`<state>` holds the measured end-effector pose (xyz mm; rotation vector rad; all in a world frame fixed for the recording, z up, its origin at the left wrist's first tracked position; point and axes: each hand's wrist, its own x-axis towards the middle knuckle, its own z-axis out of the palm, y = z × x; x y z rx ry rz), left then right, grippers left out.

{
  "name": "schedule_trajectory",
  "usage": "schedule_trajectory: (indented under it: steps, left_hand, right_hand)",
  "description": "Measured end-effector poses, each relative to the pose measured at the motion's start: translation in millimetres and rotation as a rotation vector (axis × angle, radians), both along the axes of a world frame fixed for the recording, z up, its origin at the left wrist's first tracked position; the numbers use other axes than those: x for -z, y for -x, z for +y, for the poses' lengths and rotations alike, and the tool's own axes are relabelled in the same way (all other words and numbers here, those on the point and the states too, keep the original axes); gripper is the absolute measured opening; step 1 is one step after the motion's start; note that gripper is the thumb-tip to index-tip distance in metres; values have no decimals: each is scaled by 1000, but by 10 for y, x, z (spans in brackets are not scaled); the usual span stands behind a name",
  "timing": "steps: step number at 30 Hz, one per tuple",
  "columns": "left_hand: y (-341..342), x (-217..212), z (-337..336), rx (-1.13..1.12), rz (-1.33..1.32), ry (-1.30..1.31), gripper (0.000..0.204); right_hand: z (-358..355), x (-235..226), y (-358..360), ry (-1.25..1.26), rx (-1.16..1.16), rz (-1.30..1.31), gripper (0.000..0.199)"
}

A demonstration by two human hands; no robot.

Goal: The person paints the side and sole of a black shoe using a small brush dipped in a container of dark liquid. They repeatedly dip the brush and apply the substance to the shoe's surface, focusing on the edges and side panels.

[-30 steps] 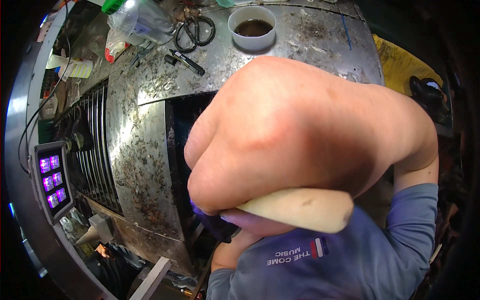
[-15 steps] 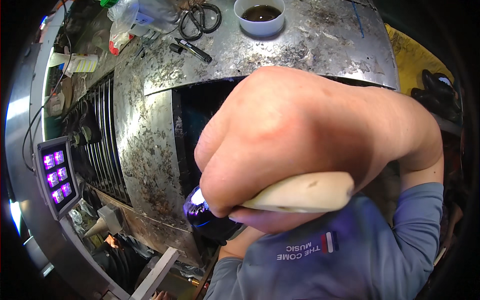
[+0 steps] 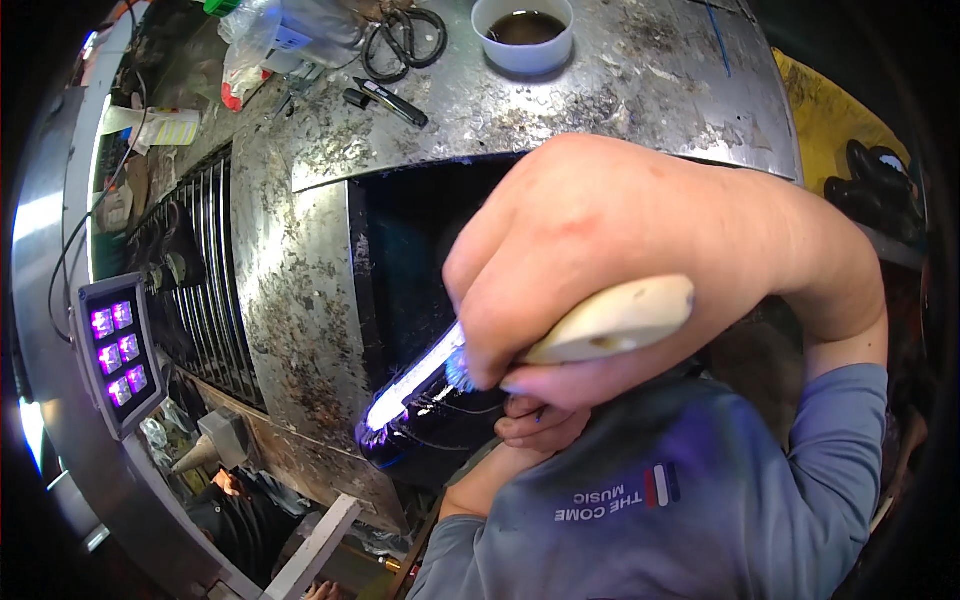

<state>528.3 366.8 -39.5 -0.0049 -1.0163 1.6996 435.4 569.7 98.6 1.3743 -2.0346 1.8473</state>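
My right hand (image 3: pixel 590 250) is closed round the pale wooden handle of a brush (image 3: pixel 625 315). Its bluish bristles (image 3: pixel 460 372) touch or nearly touch a dark, shiny shoe (image 3: pixel 440 420), seen only in part. A bright white-violet band (image 3: pixel 415 378) glows along the shoe's edge, up to the bristles. Below, my left hand (image 3: pixel 543 425) has its fingers curled at the shoe's near end and seems to hold it; the right hand hides part of that grip.
A worn metal bench (image 3: pixel 290 290) surrounds a dark opening. On it stand a white bowl (image 3: pixel 525 60) of dark liquid, black scissors (image 3: pixel 405 45) and a marker (image 3: pixel 392 102). A violet lamp (image 3: pixel 120 355) is at the left; dark shoes (image 3: pixel 875 180) lie far right.
My right hand has moved right and slightly up with the brush, its handle tilting more. The shoe's glowing edge, the bristles and my left hand's fingers now show.
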Motion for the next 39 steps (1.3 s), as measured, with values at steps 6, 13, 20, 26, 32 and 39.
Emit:
schedule_trajectory:
  steps: [6,13,20,26,32,39]
  left_hand:
    - [188,-214,-587,39,162,455,37]
    - [674,-879,-1689,-350,641,1535,83]
    - [1986,-1718,-2353,-25,1746,2663,72]
    - [3243,-1649,-3129,-46,1866,3121,74]
    - [4514,-1282,-3546,179,2124,3312,96]
    - [5280,-809,-3682,115,2024,3580,81]
  right_hand:
    - [219,-45,47,-19,159,49,12]
    - [543,-55,-70,-6,362,-106,19]
    - [607,110,-124,-8,418,-155,21]
    - [677,166,-124,-90,520,-233,22]
    - [707,259,-108,-144,629,-326,22]
    - [691,323,-10,-176,739,-440,23]
